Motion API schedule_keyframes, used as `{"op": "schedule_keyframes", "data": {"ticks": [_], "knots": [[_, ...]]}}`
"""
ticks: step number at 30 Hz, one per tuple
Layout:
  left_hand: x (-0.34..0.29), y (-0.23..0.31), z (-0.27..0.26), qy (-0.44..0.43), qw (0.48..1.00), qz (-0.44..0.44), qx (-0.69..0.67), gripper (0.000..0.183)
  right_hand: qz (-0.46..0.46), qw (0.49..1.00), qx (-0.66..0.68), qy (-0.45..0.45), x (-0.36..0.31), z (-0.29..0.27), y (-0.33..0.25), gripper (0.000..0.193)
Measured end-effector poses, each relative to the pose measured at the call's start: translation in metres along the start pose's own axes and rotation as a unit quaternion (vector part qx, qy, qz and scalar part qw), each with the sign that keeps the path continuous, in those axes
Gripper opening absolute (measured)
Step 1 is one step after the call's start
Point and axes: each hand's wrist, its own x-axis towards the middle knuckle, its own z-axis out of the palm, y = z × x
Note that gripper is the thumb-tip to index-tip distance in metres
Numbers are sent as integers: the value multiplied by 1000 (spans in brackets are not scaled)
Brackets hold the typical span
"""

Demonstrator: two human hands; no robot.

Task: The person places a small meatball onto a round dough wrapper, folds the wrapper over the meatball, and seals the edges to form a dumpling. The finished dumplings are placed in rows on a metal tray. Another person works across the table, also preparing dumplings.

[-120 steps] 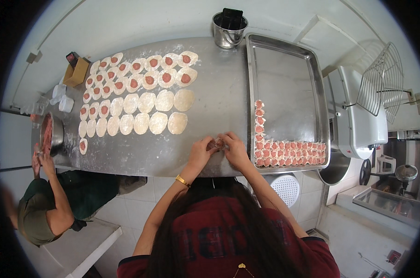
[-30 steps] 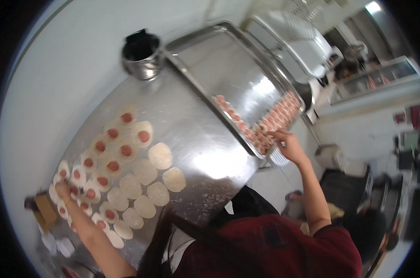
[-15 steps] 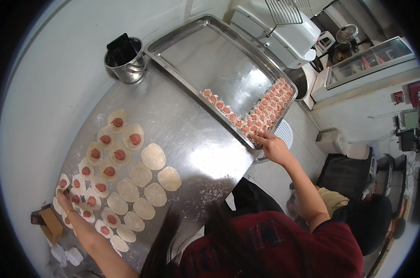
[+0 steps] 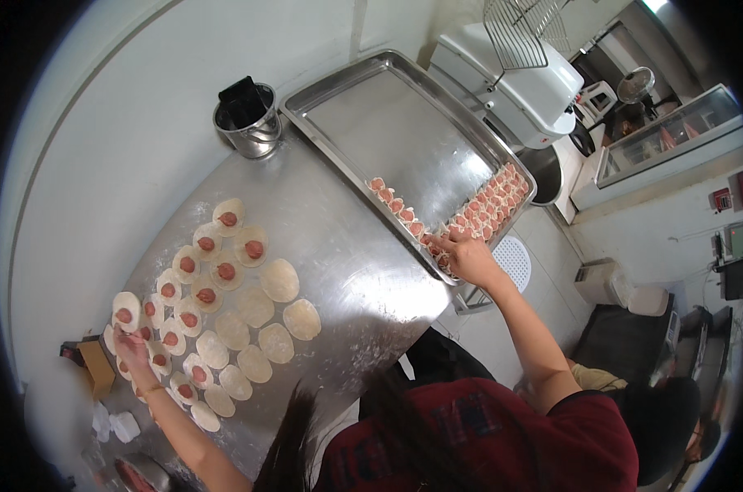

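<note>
My right hand (image 4: 468, 256) reaches over the near corner of a large steel tray (image 4: 388, 131), fingertips pinched on a folded dumpling (image 4: 437, 243) where two rows of dumplings (image 4: 493, 195) meet. My left hand (image 4: 132, 351), with a gold bracelet on the wrist, stretches to the far left end of the steel table (image 4: 347, 271). Its fingers hold the edge of a round wrapper topped with pink filling (image 4: 126, 312). Several filled wrappers (image 4: 207, 271) and plain wrappers (image 4: 261, 328) lie in rows between the hands.
A steel pot with black tools (image 4: 247, 123) stands by the wall beside the tray. A small cardboard box (image 4: 95, 366) sits at the table's left end. A white dough machine (image 4: 519, 82) and a glass display case (image 4: 674, 139) stand beyond the tray.
Four seconds ago both hands were together at the table's edge. Since then they have spread: the right to the tray corner, the left to the far wrappers. My head has turned.
</note>
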Motion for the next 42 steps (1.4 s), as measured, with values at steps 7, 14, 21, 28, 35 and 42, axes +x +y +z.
{"op": "schedule_keyframes", "data": {"ticks": [7,14,21,28,35,42], "knots": [[-108,-85,192,149,987,-59,-11,27,-20,997,32,-71,31,-5,7,46],[-177,-188,343,139,985,-83,-65,26,-116,985,126,-5,58,0,23,50],[-222,-301,439,191,969,-117,-100,34,-176,975,138,10,86,7,34,52],[-249,-345,493,163,969,-160,-98,34,-202,967,151,31,109,6,38,48],[-236,-333,520,206,972,-79,-76,31,-127,728,604,-299,64,33,-7,30],[-226,-365,501,283,933,-96,198,30,-24,706,651,-279,7,103,-44,22]]}}
